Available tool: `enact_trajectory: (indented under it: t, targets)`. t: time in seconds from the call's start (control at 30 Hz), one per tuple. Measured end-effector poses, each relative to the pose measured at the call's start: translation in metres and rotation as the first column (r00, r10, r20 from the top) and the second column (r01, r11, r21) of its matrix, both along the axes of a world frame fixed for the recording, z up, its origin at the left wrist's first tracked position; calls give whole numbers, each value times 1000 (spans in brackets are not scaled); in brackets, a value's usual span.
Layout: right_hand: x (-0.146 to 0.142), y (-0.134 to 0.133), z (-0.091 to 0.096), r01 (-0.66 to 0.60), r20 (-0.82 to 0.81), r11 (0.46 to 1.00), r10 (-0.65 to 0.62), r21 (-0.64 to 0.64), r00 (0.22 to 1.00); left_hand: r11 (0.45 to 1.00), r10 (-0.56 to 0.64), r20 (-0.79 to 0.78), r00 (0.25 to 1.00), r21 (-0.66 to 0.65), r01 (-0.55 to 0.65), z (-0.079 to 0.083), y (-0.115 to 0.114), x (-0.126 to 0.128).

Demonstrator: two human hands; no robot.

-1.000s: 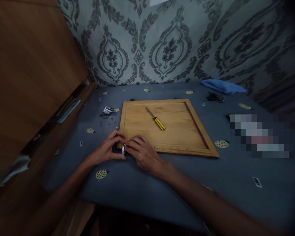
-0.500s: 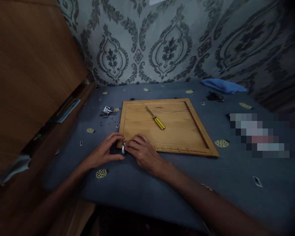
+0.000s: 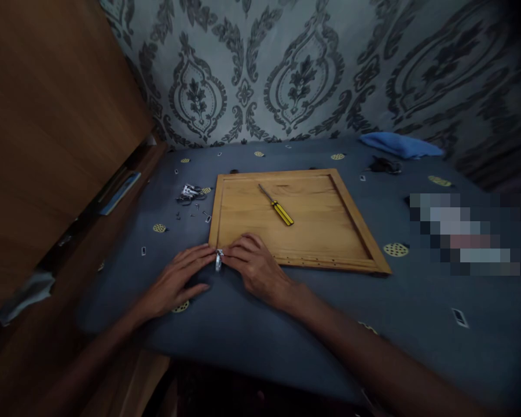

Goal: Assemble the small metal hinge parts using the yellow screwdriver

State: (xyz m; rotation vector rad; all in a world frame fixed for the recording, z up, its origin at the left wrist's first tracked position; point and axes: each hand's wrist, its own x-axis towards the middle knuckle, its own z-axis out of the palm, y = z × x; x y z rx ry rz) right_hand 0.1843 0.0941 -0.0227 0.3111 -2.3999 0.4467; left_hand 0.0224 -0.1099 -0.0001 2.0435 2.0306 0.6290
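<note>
A square wooden panel with a raised frame lies flat on a dark blue patterned cloth. A small shiny metal fitting sits at its near left corner. My right hand pinches that fitting against the corner, fingers closed. My left hand lies just left of it, fingers stretched flat on the cloth, fingertips touching the fitting. A screwdriver with a yellow and black handle rests on the panel, apart from both hands.
More metal fittings and small screws lie on the cloth left of the panel. A blue cloth and a dark object sit far right. Brown wooden furniture stands close at left, patterned wall behind.
My left hand has drawn back towards me and flattened out on the cloth. My right hand stays on the fitting at the panel's corner. The view has shifted slightly.
</note>
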Motion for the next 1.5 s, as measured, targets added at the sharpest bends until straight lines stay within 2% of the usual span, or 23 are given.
enact_trajectory:
  t: [0.17,0.37,0.73,1.17,1.33,1.5]
  targets:
    - [1,0,2,6,-3,999,-6,-45,1000,998,-49,-57,997,34,51,3,2,0]
    - [0,1,1,0,-26,999,-1,-40,1000,995,-81,-115,990,46,86,3,7,0]
    - [0,1,0,8,-10,999,-8,-38,1000,995,-61,-190,980,61,74,3,11,2]
    - [0,2,-3,12,30,1000,-11,-21,999,993,-7,-163,987,118,26,-2,13,4]
    - [-1,2,-3,9,-1,1000,-9,-27,1000,984,5,-168,986,174,24,-6,14,5]
    - [-1,3,-4,3,-8,999,-4,-52,1000,984,34,-174,984,178,-3,-8,16,6]
